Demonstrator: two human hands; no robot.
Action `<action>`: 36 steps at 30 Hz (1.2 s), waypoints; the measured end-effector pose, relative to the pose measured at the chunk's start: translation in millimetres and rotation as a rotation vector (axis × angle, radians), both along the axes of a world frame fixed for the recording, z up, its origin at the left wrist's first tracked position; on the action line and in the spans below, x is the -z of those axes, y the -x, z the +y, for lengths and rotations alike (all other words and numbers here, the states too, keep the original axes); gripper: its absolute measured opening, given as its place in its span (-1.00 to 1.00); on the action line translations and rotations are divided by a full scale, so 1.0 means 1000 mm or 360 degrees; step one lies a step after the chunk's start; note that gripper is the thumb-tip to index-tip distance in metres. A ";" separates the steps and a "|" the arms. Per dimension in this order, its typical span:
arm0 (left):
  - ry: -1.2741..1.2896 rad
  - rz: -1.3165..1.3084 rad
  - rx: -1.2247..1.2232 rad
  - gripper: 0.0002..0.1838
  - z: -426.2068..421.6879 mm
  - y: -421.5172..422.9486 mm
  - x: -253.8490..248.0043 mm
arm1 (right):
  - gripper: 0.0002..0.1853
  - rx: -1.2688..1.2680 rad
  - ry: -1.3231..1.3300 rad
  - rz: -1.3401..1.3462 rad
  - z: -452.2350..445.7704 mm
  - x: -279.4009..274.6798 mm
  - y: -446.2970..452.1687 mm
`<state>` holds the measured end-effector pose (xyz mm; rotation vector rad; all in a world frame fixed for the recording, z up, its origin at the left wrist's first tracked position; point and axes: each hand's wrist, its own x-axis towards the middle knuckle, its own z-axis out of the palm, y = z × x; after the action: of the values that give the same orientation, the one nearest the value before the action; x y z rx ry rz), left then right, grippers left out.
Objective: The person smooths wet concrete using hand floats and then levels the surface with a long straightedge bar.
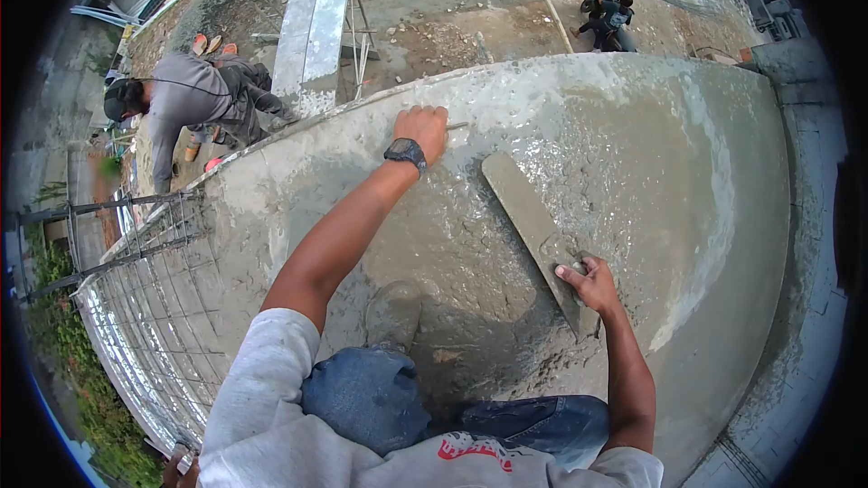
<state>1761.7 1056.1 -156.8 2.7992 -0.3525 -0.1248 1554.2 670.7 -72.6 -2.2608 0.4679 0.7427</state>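
Note:
My right hand (593,286) grips a long flat concrete trowel (524,208), its blade lying slantwise on the wet concrete (452,244). Up by the slab's far edge, my left hand (422,133) is closed in a fist and rests on the concrete. A short thin stick-like piece (459,125) shows beside its knuckles; whether the fist holds it is unclear. My boot (393,312), coated in concrete, stands on the slab between my arms.
Steel mesh (172,307) lies exposed at the left, with rebar (99,208) jutting past the edge. A bent-over co-worker (194,99) is beyond that edge, near metal planks (312,27). Another person's hand (181,470) shows lower left. People with a motorbike (610,18) are far below.

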 end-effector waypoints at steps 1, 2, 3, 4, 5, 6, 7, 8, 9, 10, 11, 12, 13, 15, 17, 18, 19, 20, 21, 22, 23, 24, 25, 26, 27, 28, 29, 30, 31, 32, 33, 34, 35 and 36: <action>-0.0006 0.0023 0.0024 -0.77 -0.001 -0.002 0.006 | -0.52 0.0022 -0.0018 0.0006 0.002 -0.001 0.000; -0.0009 0.0050 0.0051 -0.77 0.000 -0.002 0.009 | -0.51 0.0047 -0.0033 0.0014 0.003 -0.002 0.000; -0.0009 0.0076 0.0079 -0.77 0.000 -0.003 0.009 | -0.51 0.0073 -0.0044 0.0023 0.005 -0.005 0.002; 0.0056 0.0049 0.0080 -0.81 0.002 -0.002 0.009 | -0.49 0.0092 -0.0160 0.0057 0.009 -0.008 0.006; 0.0166 0.0128 0.0003 -0.83 0.004 0.000 0.003 | -0.47 0.0110 -0.0274 0.0087 0.016 -0.011 0.009; 0.0276 0.0207 -0.0071 -0.84 0.006 0.000 -0.004 | -0.45 0.0129 -0.0388 0.0112 0.023 -0.014 0.011; 0.0385 0.0291 -0.0144 -0.85 0.007 -0.003 -0.011 | -0.41 -0.0054 -0.0326 0.0266 0.029 -0.016 0.011; 0.0499 0.0307 -0.0113 -0.82 0.012 -0.010 -0.015 | -0.38 -0.0237 -0.0266 0.0422 0.037 -0.018 0.010; 0.0608 0.0324 -0.0087 -0.79 0.018 -0.019 -0.017 | -0.34 -0.0426 -0.0209 0.0579 0.045 -0.017 0.009; 0.0711 0.0341 -0.0069 -0.75 0.022 -0.028 -0.019 | -0.31 -0.0415 -0.0254 0.0552 0.051 -0.005 0.017; 0.0900 0.0404 -0.0115 -0.71 0.024 -0.043 -0.018 | -0.27 -0.0415 -0.0302 0.0525 0.058 0.017 0.030; 0.1085 0.0464 -0.0165 -0.66 0.024 -0.063 -0.018 | -0.24 -0.0422 -0.0352 0.0495 0.064 0.031 0.035; 0.1332 0.0549 -0.0267 -0.64 0.022 -0.086 -0.021 | -0.22 -0.0363 -0.0393 0.0540 0.072 0.034 0.030; 0.1795 0.0419 -0.0540 -0.46 0.011 -0.142 -0.047 | -0.18 -0.0255 -0.0477 0.0633 0.084 0.037 0.015; 0.1760 0.0012 -0.0701 -0.25 0.007 -0.174 -0.061 | -0.28 -0.0148 -0.0497 0.0534 0.082 0.043 0.024; 0.1514 -0.0201 -0.0689 -0.18 0.015 -0.182 -0.058 | -0.40 -0.0139 -0.0463 0.0442 0.082 0.049 0.029; 0.1268 -0.0425 -0.0670 -0.10 0.020 -0.192 -0.057 | -0.50 -0.0136 -0.0428 0.0333 0.080 0.055 0.029; 0.1284 -0.0241 -0.0581 -0.10 0.019 -0.170 -0.070 | -0.49 -0.0142 -0.0439 0.0290 0.077 0.055 0.027; 0.1136 -0.0194 -0.0505 -0.12 0.022 -0.159 -0.056 | -0.49 -0.0138 -0.0451 0.0249 0.076 0.053 0.027; 0.0987 -0.0139 -0.0421 -0.15 0.025 -0.148 -0.038 | -0.49 -0.0120 -0.0463 0.0212 0.076 0.053 0.030; 0.1167 0.0017 -0.0449 -0.20 0.021 -0.122 -0.040 | -0.40 -0.0127 -0.0394 0.0249 0.074 0.055 0.031; 0.1284 0.0108 -0.0452 -0.25 0.018 -0.100 -0.035 | -0.29 -0.0120 -0.0322 0.0289 0.069 0.057 0.027; 0.1398 0.0199 -0.0461 -0.29 0.014 -0.078 -0.030 | -0.18 -0.0102 -0.0249 0.0332 0.063 0.057 0.021; 0.1453 0.0208 -0.0456 -0.34 0.017 -0.064 -0.011 | -0.22 -0.0072 -0.0325 0.0337 0.069 0.019 0.004; 0.1461 0.0232 -0.0423 -0.35 0.021 -0.049 0.004 | -0.23 -0.0094 -0.0273 0.0314 0.061 0.019 -0.002; 0.1469 0.0244 -0.0399 -0.36 0.025 -0.036 0.012 | -0.24 -0.0128 -0.0220 0.0287 0.053 0.021 -0.008; 0.1450 0.0231 -0.0395 -0.36 0.028 -0.021 0.010 | -0.25 -0.0168 -0.0167 0.0256 0.045 0.024 -0.012; 0.1428 0.0220 -0.0395 -0.37 0.032 -0.007 0.009 | -0.25 -0.0087 -0.0204 0.0063 0.038 0.026 -0.013; 0.1395 0.0184 -0.0392 -0.39 0.038 0.003 0.010 | -0.25 0.0016 -0.0218 0.0043 0.030 0.022 -0.018; 0.1359 0.0153 -0.0390 -0.41 0.046 0.012 0.013 | -0.25 0.0121 -0.0235 0.0027 0.021 0.017 -0.026; 0.1272 0.0138 -0.0400 -0.43 0.052 0.019 0.009 | -0.24 0.0226 -0.0253 0.0016 0.012 0.014 -0.034; 0.1187 0.0121 -0.0410 -0.45 0.058 0.024 0.004 | -0.24 0.0230 -0.0186 -0.0022 0.001 0.012 -0.043; 0.1103 0.0101 -0.0415 -0.46 0.060 0.028 0.000 | -0.24 0.0237 -0.0118 -0.0062 -0.010 0.012 -0.053; 0.1054 0.0075 -0.0410 -0.48 0.062 0.032 -0.003 | -0.24 0.0243 -0.0048 -0.0105 -0.021 0.008 -0.061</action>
<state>1729.8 1118.3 -154.2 2.1542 -0.0060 -0.0090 1615.5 649.9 -80.4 -2.1864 0.5863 0.5918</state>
